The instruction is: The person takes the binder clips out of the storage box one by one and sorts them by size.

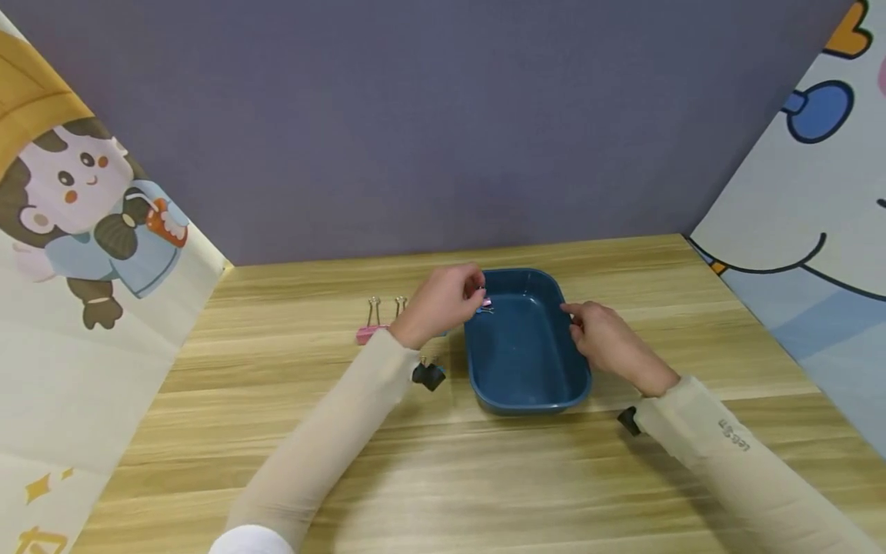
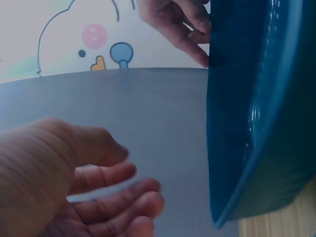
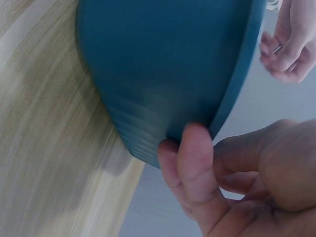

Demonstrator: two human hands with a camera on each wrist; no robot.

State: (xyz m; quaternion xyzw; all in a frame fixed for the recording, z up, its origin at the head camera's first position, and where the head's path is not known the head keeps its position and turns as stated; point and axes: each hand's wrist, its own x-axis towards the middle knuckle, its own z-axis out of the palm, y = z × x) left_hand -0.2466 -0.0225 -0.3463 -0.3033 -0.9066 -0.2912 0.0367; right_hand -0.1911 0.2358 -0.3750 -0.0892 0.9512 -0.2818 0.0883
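Observation:
My left hand (image 1: 443, 302) hovers over the left rim of a dark blue plastic bin (image 1: 529, 408), fingers loosely bent. In the left wrist view, thumb and fingers (image 2: 106, 207) stand apart with nothing visible between them. Just past the fingertips, a small pink clip (image 1: 487, 302) and a blue clip (image 1: 487, 310) with silver handles show inside the bin's left side, partly hidden by the hand. My right hand (image 1: 609, 338) pinches the bin's right rim; in the right wrist view, fingertips (image 3: 195, 148) press the outer wall.
Left of the bin lies a pink binder clip (image 1: 369, 334); silver handles of another stand beside it, partly behind my left wrist. Black clips (image 1: 432, 377) sit near the left cuff. A grey panel (image 1: 443, 138) closes the table's back, with printed cartoon panels at both sides.

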